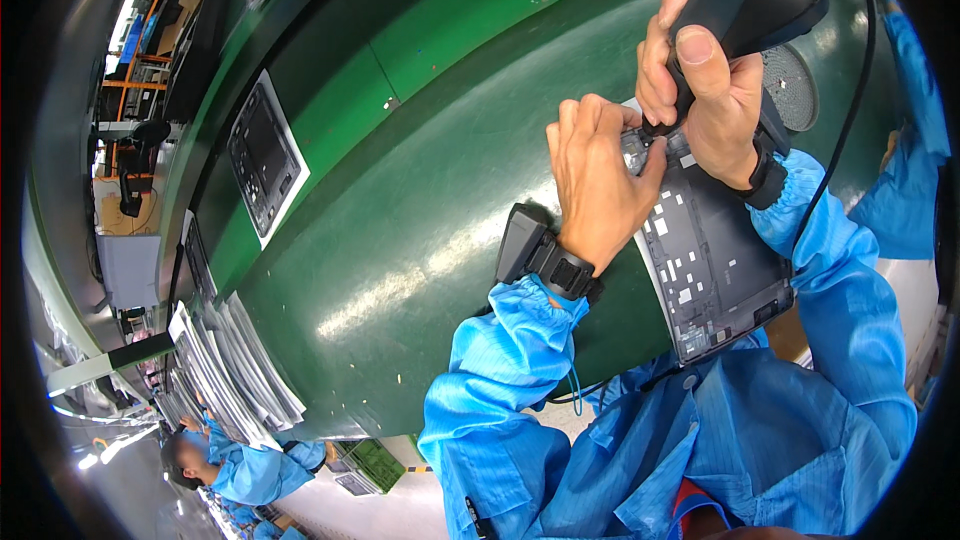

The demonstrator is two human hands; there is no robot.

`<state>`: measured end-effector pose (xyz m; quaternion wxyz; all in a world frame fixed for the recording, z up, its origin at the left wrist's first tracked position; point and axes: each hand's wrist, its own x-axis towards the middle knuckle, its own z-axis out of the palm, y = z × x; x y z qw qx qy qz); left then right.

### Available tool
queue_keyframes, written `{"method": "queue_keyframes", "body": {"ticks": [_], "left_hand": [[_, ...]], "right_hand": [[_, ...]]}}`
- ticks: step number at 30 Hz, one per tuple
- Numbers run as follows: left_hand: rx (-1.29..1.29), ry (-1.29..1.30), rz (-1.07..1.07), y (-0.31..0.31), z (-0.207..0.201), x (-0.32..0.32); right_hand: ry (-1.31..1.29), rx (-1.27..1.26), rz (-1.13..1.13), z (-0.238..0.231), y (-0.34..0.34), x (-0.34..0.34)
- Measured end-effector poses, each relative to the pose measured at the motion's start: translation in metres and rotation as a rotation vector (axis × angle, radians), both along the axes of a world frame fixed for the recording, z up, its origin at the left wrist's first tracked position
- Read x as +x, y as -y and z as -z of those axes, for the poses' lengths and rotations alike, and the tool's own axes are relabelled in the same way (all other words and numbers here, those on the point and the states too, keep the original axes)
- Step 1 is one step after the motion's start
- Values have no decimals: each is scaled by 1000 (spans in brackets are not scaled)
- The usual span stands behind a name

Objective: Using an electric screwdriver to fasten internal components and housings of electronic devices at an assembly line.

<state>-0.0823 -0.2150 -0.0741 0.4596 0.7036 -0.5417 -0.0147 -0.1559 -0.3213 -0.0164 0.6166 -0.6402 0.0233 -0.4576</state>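
A dark grey, tablet-shaped device housing (712, 250) with small white patches lies tilted in front of me at the table edge. My right hand (720, 105) is closed round a black corded electric screwdriver (755, 5), its lower end over the housing's far edge. Right beside that end, my left hand (605, 165) has its fingers curled and its thumb on the housing's far corner. Whatever lies between those fingertips is too small and too covered to name. Next to the right wrist stands a round dish (790, 85) of tiny metal pieces.
Another dark housing (265, 155) rests on a white sheet across the green table (450, 230). A stack of thin sheets or panels (235, 370) stands at the left end. The screwdriver's cord (850, 120) hangs at the right. Other people in blue (265, 470) are at both sides.
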Motion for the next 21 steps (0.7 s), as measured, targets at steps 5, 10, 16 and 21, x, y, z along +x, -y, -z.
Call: {"method": "queue_keyframes", "body": {"ticks": [5, 10, 16, 21], "left_hand": [[-2, 13, -1, 1, -1, 0], [23, -42, -2, 0, -5, -1], [16, -45, 3, 1, -3, -2], [-21, -7, 4, 1, 1, 1]], "right_hand": [[49, 15, 53, -1, -6, 3], [10, -51, -30, 0, -1, 0], [-8, -46, -21, 0, -3, 0], [-7, -27, -75, 6, -1, -1]]}}
